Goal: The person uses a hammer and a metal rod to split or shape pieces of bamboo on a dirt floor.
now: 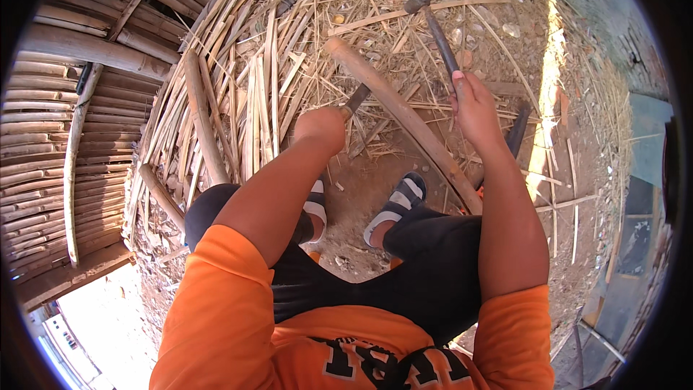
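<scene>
Head view, looking down: a seated or crouching person in an orange shirt and black trousers has both bare hands out in front. The left hand (320, 130) is closed around the handle of a knife (357, 97), whose dark blade points up and to the right. The right hand (476, 110) grips a hammer (441, 37) near the end of its handle, the head angled up and away. Between the hands lies a bamboo pole (404, 117), slanting from upper left down toward the right knee. The blade tip is at or just beside its left edge (whether they touch, I cannot tell).

Around this, split strips (253, 105) cover the ground at the left, and straw litters the far side. Two sandals (399, 206) sit below the pole, between the knees.

The likeliest trouble is a glancing hammer blow: with a short blade showing beyond the fist, a poor aim could strike the left knuckles. The pole looks rounded, so it might roll if pushed from one side and let the knife skid. A slipping edge could drop toward the feet, which seem close. Loose strips underfoot could also upset the person's balance.
</scene>
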The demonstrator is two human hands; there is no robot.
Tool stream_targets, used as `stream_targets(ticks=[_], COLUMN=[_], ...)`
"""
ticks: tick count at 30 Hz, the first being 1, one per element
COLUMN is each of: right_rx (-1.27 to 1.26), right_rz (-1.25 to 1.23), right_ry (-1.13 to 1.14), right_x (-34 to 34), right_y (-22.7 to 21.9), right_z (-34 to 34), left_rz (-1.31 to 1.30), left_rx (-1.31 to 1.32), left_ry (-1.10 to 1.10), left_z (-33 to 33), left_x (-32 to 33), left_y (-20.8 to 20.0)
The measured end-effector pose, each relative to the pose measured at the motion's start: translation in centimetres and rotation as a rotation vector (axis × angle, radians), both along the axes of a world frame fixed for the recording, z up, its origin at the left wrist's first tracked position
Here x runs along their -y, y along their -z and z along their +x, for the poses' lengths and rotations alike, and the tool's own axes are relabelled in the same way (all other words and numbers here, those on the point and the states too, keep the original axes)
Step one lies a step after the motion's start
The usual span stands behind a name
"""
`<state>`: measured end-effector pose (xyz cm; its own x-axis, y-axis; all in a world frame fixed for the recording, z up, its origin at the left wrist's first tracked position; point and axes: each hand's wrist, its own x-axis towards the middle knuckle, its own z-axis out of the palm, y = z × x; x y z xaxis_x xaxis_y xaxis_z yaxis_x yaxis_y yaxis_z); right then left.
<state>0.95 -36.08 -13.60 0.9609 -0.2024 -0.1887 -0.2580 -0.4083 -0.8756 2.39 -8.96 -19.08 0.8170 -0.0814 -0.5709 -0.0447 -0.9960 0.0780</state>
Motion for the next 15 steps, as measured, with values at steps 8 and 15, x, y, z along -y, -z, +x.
stream_targets(ticks=[8, 15], right_rx=[0.268, 0.565], right_rz=[0.112, 0.291], right_ry=[0.072, 0.171], right_x=[1.3, 0.2], right_y=[-2.0, -8.8], right_z=[-0.4, -3.1], left_rz=[0.041, 0.125], left_rx=[0.432, 0.952], left_ry=[0.064, 0.069], left_z=[0.5, -1.3], left_x=[-2.8, -8.7], left_y=[-7.4, -16.9])
